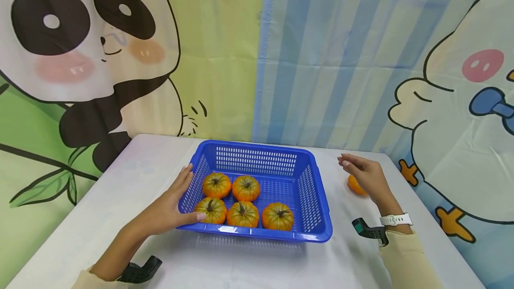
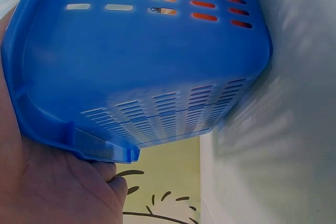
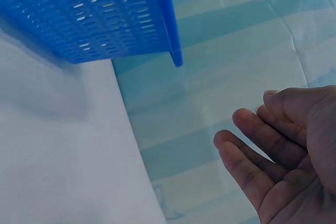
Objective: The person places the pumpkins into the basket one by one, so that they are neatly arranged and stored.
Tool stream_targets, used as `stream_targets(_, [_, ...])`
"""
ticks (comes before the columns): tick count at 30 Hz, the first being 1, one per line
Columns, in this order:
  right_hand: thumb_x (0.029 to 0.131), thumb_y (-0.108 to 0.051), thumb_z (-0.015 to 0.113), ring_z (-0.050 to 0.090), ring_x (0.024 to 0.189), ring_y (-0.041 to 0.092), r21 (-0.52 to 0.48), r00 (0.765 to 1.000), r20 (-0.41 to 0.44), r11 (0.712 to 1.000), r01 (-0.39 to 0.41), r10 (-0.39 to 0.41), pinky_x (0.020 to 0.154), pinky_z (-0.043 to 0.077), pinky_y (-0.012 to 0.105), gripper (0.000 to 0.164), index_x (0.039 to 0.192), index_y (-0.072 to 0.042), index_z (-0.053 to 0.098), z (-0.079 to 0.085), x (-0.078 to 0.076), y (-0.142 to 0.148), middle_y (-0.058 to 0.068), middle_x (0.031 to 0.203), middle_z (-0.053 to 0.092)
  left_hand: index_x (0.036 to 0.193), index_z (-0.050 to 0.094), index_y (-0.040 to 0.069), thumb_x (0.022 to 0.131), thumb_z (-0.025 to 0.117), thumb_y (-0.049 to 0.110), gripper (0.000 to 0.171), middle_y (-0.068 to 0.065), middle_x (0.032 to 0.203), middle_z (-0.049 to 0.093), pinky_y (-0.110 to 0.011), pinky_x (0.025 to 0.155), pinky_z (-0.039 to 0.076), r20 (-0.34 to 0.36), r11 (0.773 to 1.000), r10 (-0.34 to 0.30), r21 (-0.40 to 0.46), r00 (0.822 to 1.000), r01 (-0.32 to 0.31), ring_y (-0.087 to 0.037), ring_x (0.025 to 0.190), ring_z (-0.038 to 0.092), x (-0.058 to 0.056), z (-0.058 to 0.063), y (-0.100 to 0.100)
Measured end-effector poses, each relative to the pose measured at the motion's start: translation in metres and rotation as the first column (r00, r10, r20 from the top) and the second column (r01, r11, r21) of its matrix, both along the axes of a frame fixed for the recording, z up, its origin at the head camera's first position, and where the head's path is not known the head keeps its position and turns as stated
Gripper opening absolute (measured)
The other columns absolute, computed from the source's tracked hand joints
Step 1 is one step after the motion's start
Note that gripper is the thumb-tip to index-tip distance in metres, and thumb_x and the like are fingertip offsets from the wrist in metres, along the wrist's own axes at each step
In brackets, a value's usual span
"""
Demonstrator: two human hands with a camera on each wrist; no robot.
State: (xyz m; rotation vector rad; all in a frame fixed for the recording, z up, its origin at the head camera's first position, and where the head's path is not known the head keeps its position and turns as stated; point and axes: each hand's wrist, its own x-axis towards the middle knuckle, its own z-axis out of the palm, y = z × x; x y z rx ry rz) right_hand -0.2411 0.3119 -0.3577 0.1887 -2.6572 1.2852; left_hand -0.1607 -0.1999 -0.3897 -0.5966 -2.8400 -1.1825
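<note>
A blue plastic basket (image 1: pixel 317 200) with slotted walls sits on the table and holds several small orange-and-green pumpkins (image 1: pixel 242 214). My left hand (image 1: pixel 170 204) rests against its near left corner, fingers fairly straight along the left rim and thumb over the front rim. From the left wrist view, the palm (image 2: pixel 63 187) lies against the basket's rim (image 2: pixel 47 137). To the right of the basket, my right hand (image 1: pixel 367 177) hovers with loosely bent fingers and holds nothing. Partly hidden behind that hand, a single orange pumpkin (image 1: pixel 356 186) lies on the table.
A white cloth covers the table (image 1: pixel 132 182). Behind it hangs a curtain (image 1: pixel 305 57) printed with a panda at left and a white bird at right. Each wrist bears a black strap mount (image 1: pixel 140 271), and a white watch band (image 1: pixel 396 219) circles the right wrist.
</note>
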Motion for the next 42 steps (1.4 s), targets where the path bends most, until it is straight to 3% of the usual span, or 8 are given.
stream_targets(8, [0.098, -0.044, 0.054, 0.061, 0.114, 0.036, -0.014, 0.999, 0.030, 1.000, 0.024, -0.024, 0.088, 0.047, 0.019, 0.057, 0.138, -0.002, 0.054, -0.015, 0.003, 0.013, 0.017, 0.126, 0.063, 0.155, 0.008, 0.003, 0.080, 0.076, 0.045, 0.110, -0.007, 0.162, -0.009, -0.069, 0.105, 0.015, 0.013, 1.000, 0.001, 0.010, 1.000, -0.001, -0.040, 0.146, -0.002, 0.001, 0.000, 0.001])
stream_targets(10, [0.098, -0.045, 0.054, 0.061, 0.114, 0.035, -0.003, 0.999, 0.040, 0.999, 0.037, -0.036, 0.090, 0.048, 0.022, 0.058, 0.138, -0.003, 0.054, -0.018, 0.004, 0.015, 0.016, 0.127, 0.062, 0.155, 0.008, 0.003, 0.080, 0.076, 0.045, 0.110, -0.007, 0.162, -0.009, -0.070, 0.105, 0.015, 0.013, 1.000, 0.000, 0.014, 1.000, -0.001, -0.040, 0.146, -0.002, 0.001, 0.000, 0.001])
stream_targets(15, [0.096, -0.053, 0.053, 0.054, 0.122, 0.033, 0.032, 0.995, 0.028, 0.995, 0.098, -0.099, 0.100, 0.043, 0.046, 0.064, 0.140, -0.006, 0.053, -0.022, 0.006, 0.021, 0.014, 0.129, 0.061, 0.155, 0.009, 0.002, 0.080, 0.076, 0.045, 0.110, -0.006, 0.162, -0.008, -0.070, 0.106, 0.014, 0.003, 1.000, 0.002, 0.013, 1.000, -0.002, -0.038, 0.146, -0.003, 0.001, 0.001, 0.001])
stream_targets(18, [0.094, -0.055, 0.053, 0.049, 0.127, 0.035, 0.036, 0.992, 0.014, 0.991, 0.128, -0.129, 0.101, 0.041, 0.052, 0.067, 0.140, -0.005, 0.053, -0.024, 0.008, 0.025, 0.014, 0.130, 0.061, 0.155, 0.010, 0.001, 0.080, 0.076, 0.046, 0.110, -0.006, 0.162, -0.008, -0.069, 0.106, 0.014, 0.006, 1.000, 0.004, 0.007, 1.000, -0.004, -0.038, 0.146, -0.003, 0.001, 0.001, 0.002])
stream_targets(27, [0.095, -0.053, 0.052, 0.053, 0.123, 0.033, 0.033, 0.974, -0.032, 0.974, 0.224, -0.223, 0.097, 0.046, 0.042, 0.066, 0.141, -0.006, 0.052, -0.022, 0.013, 0.046, 0.013, 0.132, 0.059, 0.155, 0.009, 0.001, 0.080, 0.076, 0.045, 0.110, -0.007, 0.162, -0.008, -0.069, 0.106, 0.014, 0.011, 1.000, 0.005, 0.004, 1.000, -0.005, -0.039, 0.146, -0.002, 0.001, 0.001, 0.001])
stream_targets(33, [0.094, -0.052, 0.055, 0.054, 0.123, 0.028, -0.012, 0.939, -0.074, 0.942, 0.335, -0.335, 0.096, 0.048, 0.036, 0.062, 0.142, -0.013, 0.052, -0.027, 0.015, 0.058, 0.007, 0.134, 0.059, 0.155, 0.009, 0.002, 0.080, 0.076, 0.045, 0.110, -0.006, 0.162, -0.009, -0.069, 0.106, 0.014, 0.010, 1.000, 0.001, 0.004, 1.000, -0.001, -0.039, 0.146, -0.002, 0.000, -0.002, 0.001])
stream_targets(36, [0.094, -0.050, 0.057, 0.050, 0.127, 0.025, -0.058, 0.925, -0.092, 0.929, 0.366, -0.370, 0.098, 0.046, 0.030, 0.061, 0.144, -0.015, 0.050, -0.032, 0.013, 0.065, 0.005, 0.137, 0.057, 0.155, 0.009, 0.002, 0.079, 0.076, 0.046, 0.110, -0.005, 0.162, -0.009, -0.069, 0.106, 0.015, 0.006, 1.000, 0.003, 0.000, 1.000, -0.003, -0.038, 0.146, -0.002, 0.000, -0.002, 0.001])
stream_targets(42, [0.094, -0.048, 0.058, 0.040, 0.136, 0.028, -0.082, 0.922, -0.058, 0.922, 0.377, -0.382, 0.104, 0.037, 0.030, 0.066, 0.150, -0.017, 0.038, -0.043, 0.010, 0.079, 0.008, 0.148, 0.044, 0.155, 0.009, 0.001, 0.079, 0.076, 0.046, 0.110, -0.005, 0.162, -0.008, -0.069, 0.106, 0.015, 0.000, 1.000, 0.004, -0.006, 1.000, -0.004, -0.038, 0.146, -0.002, 0.000, -0.001, 0.001])
